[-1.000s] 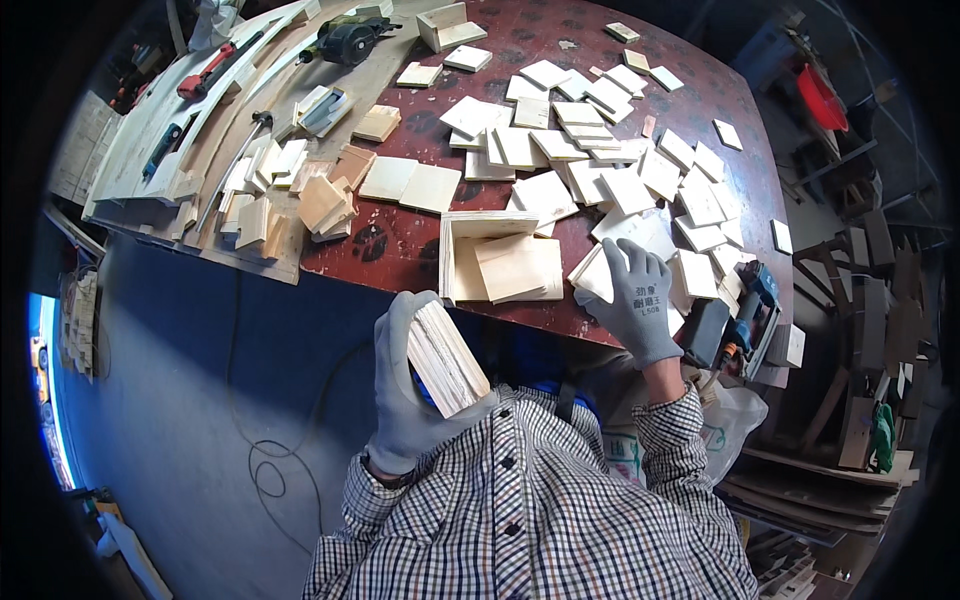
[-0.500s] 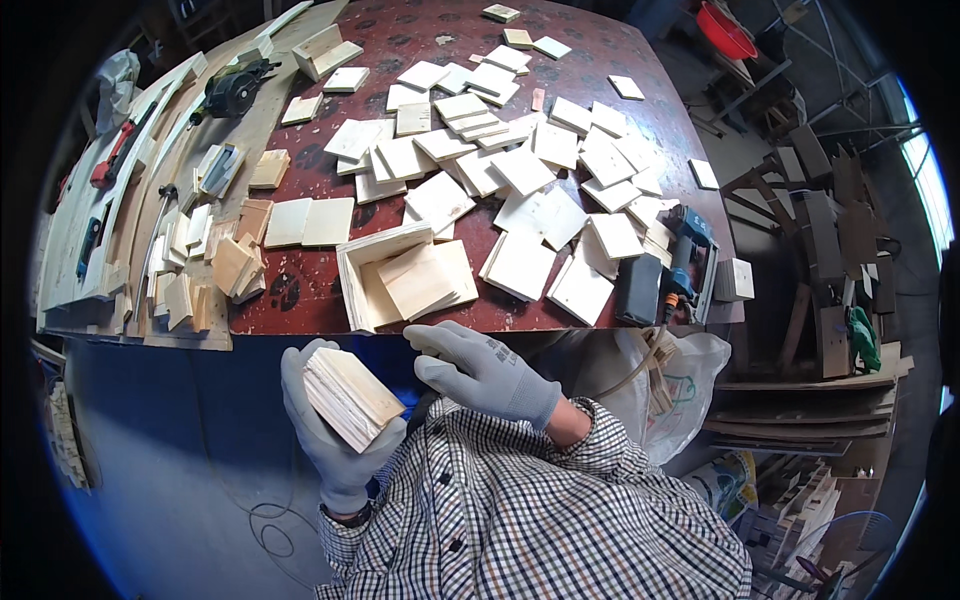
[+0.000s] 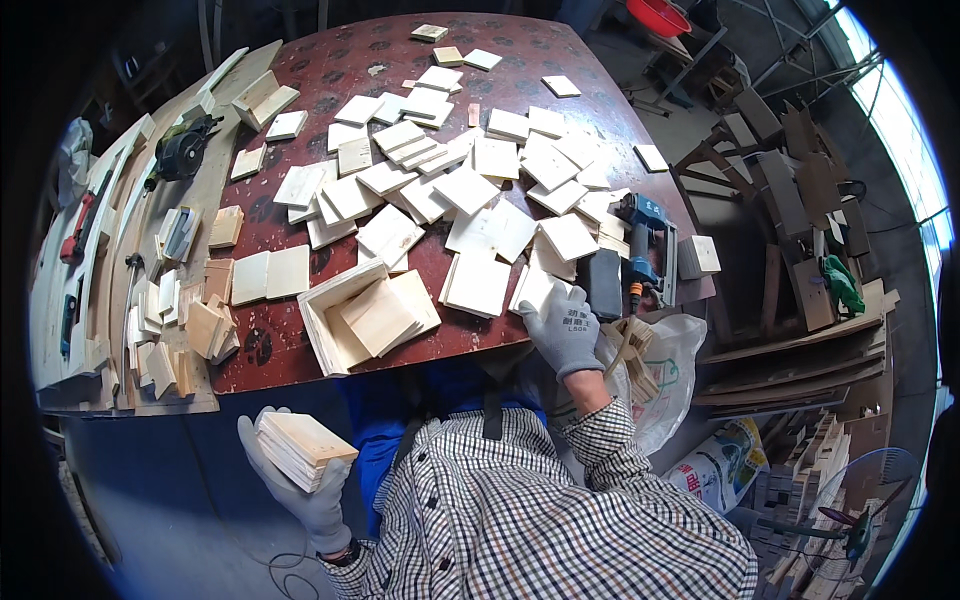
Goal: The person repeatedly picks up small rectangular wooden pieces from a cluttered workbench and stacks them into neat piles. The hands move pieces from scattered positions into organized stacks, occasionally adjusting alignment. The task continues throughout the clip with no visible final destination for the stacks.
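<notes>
My left hand (image 3: 300,490), in a grey glove, holds a stack of thin wooden squares (image 3: 298,448) low at my left side, below the table edge. My right hand (image 3: 560,322), also gloved, reaches to the table's near right edge and rests on a wooden square (image 3: 535,288) there, beside a black and blue nail gun (image 3: 632,250). Whether its fingers grip the piece is not visible. An open wooden box (image 3: 345,315) with loose squares in it sits at the near edge between my hands.
The dark red table (image 3: 370,60) carries several scattered wooden squares (image 3: 480,215). A side bench at left holds wood offcuts (image 3: 190,330), a circular saw (image 3: 182,150) and hand tools. A plastic bag of scraps (image 3: 660,370) hangs at right, near stacked timber (image 3: 790,190).
My right hand has moved from in front of my chest up to the table's near right edge. My left hand has lowered the stack a little. The view has shifted.
</notes>
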Motion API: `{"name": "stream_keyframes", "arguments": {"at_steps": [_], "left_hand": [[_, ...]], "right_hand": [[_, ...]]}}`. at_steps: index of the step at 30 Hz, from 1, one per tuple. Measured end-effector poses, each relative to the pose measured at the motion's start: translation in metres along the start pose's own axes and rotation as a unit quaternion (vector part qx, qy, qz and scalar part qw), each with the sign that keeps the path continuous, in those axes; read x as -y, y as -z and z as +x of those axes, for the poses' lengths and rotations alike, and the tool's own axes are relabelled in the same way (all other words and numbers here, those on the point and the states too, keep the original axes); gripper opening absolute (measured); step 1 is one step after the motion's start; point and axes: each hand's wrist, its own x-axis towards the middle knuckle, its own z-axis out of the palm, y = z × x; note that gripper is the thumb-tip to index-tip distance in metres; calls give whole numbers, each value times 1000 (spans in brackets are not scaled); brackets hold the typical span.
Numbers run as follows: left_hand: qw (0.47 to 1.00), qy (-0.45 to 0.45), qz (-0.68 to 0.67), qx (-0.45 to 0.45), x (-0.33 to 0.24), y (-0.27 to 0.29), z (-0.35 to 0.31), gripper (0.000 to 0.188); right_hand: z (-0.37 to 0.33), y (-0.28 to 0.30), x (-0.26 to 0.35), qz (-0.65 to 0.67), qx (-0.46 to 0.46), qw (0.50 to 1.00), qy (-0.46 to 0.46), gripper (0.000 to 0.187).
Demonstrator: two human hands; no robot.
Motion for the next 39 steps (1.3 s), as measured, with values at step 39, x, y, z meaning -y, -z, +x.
{"name": "stream_keyframes", "arguments": {"at_steps": [39], "left_hand": [[1000,13,-1,-7,0,-9,2,121]], "right_hand": [[-22,40,7,413,-159,883,155,87]]}}
